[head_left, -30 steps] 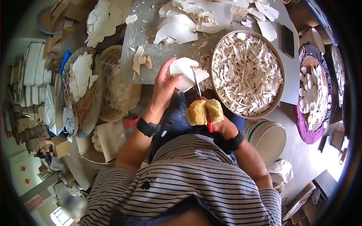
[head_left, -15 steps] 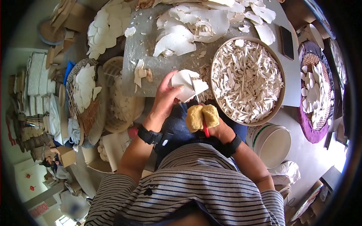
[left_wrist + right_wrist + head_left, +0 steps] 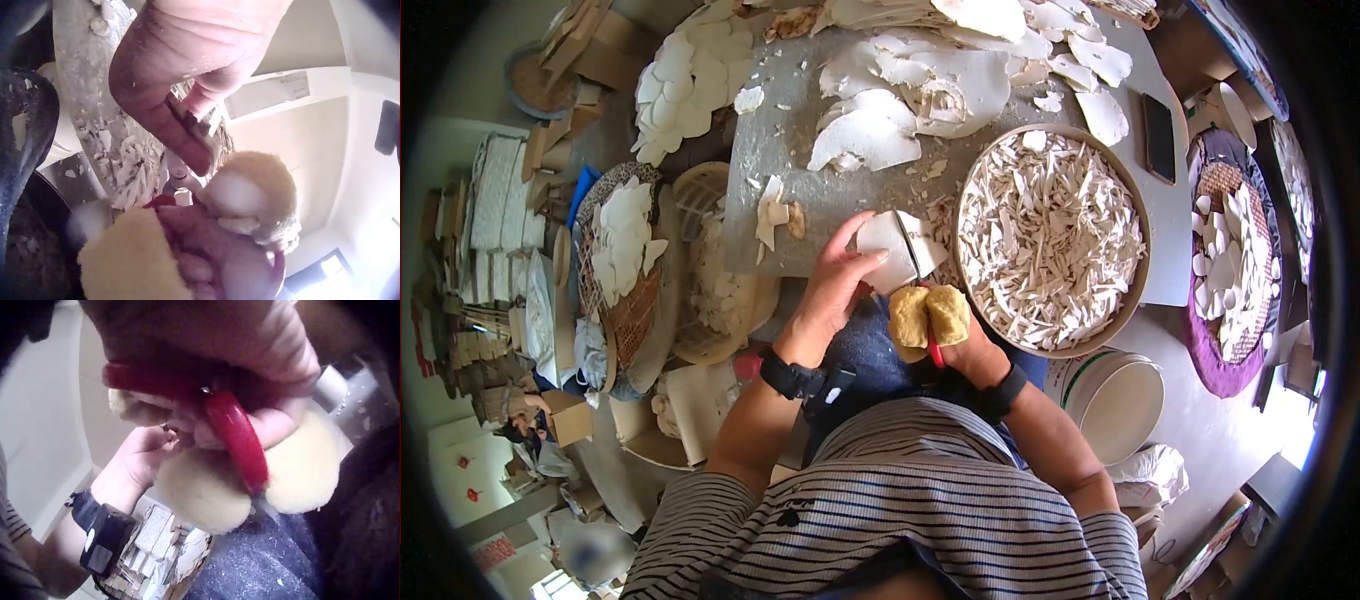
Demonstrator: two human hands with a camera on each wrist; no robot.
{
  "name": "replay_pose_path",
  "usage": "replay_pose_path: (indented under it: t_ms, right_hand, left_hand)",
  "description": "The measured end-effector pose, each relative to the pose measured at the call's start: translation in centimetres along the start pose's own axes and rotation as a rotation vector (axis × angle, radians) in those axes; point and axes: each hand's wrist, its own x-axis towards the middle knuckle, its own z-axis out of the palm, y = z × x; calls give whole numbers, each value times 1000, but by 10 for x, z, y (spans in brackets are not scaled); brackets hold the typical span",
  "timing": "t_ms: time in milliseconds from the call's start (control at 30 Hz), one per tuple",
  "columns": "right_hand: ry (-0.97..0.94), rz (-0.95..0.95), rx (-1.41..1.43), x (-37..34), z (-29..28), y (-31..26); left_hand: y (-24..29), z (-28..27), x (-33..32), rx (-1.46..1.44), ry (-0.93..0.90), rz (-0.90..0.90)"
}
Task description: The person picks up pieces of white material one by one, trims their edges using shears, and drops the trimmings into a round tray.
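In the head view my left hand [image 3: 830,295] pinches a thin, flat white piece [image 3: 884,256], thumb on top, over the table's near edge. My right hand [image 3: 972,352] grips scissors with red handles [image 3: 936,354]. Thick yellow foam pads [image 3: 910,322] wrap those handles. The dark blades [image 3: 911,247] lie across the white piece, part of it on either side of them. In the right wrist view, the fingers curl through a red handle loop [image 3: 240,440] between the pads. The left wrist view shows my left hand [image 3: 181,50] close above the padded handles.
A round basket [image 3: 1144,250] full of white slivers stands right of my hands. Broken white sheets [image 3: 865,130] and a phone [image 3: 1158,138] lie on the grey table [image 3: 840,190]. A white bucket [image 3: 1115,405] stands below right. Baskets of white pieces [image 3: 622,240] are at left.
The view has tilted, so table and basket sit lower in it. The scissor blades now run across the white piece to its far edge. Both hands keep their hold.
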Motion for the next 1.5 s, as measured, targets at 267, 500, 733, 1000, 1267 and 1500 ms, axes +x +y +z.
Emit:
replay_pose_path:
  t_ms: [267, 500, 733, 1000, 1267, 1500]
  right_hand:
    - [-43, -191, -503, -12, -1, 9]
    - [-13, -81, -313, -15, -4, 1]
    - [-18, -172, -629, -21, -5, -16]
    - [7, -261, -634, -22, 1, -10]
    - [-25, -47, -244, -22, 2, -8]
    - [-40, -229, -531, -17, 0, -11]
  left_hand:
    - [7, -19, -10, 317, -129, -89]
    - [11, -19, -18, 414, -71, 37]
    - [-11, -20, -18, 218, -10, 73]
    - [-18, -6, -20, 12, 226, 253]
    - [-10, -13, -12, 102, 199, 206]
    - [0, -13, -16, 163, 70, 134]
